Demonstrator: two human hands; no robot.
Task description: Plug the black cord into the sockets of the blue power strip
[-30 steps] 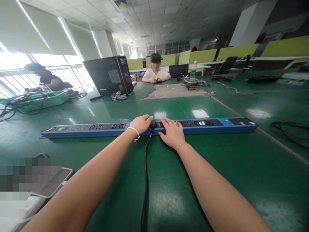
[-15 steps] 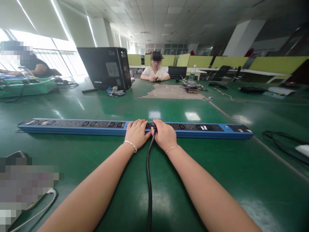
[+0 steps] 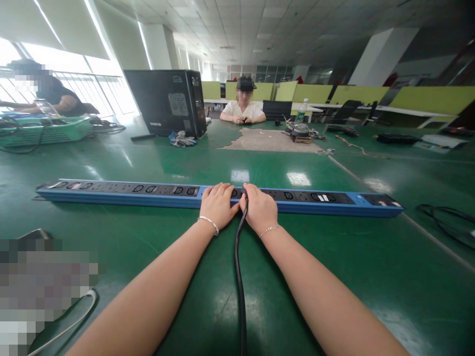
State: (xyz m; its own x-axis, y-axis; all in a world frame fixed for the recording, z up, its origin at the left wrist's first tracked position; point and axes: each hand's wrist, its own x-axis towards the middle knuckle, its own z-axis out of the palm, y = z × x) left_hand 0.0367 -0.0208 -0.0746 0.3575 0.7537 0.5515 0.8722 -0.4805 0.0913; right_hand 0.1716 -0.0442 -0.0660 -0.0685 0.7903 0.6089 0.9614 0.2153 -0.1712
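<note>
Black and mostly hidden, the plug (image 3: 244, 193) sits at the middle of the blue power strip (image 3: 189, 201), clamped between the thumb and fingers of the right hand (image 3: 260, 207). How deep it sits in a socket cannot be told. Its cable (image 3: 239, 269) drops away to six o'clock, while the strip's long axis runs from nine to three, so cable and strip cross roughly square.

Of the two hands, the right is nearer, being on the plug itself. From the fingers of the left hand (image 3: 219, 205) the plug lies at three o'clock; those fingers are side by side over the strip's top, thumb held apart and pointing towards the plug.

Counted: one strip, one plug, one cable at the plug, two hands, two bracelets, one per wrist. The sockets are too covered to number.

Farther out on the green worktop (image 3: 334, 252): one loose black cable (image 3: 445, 220) at three o'clock, one green basket (image 3: 70, 129) near ten, one black computer case (image 3: 166, 104) near eleven, with gloves (image 3: 181, 139) at its foot, number unclear. Two other people are in view, one seated at twelve (image 3: 243, 111), one at ten (image 3: 67, 101).
</note>
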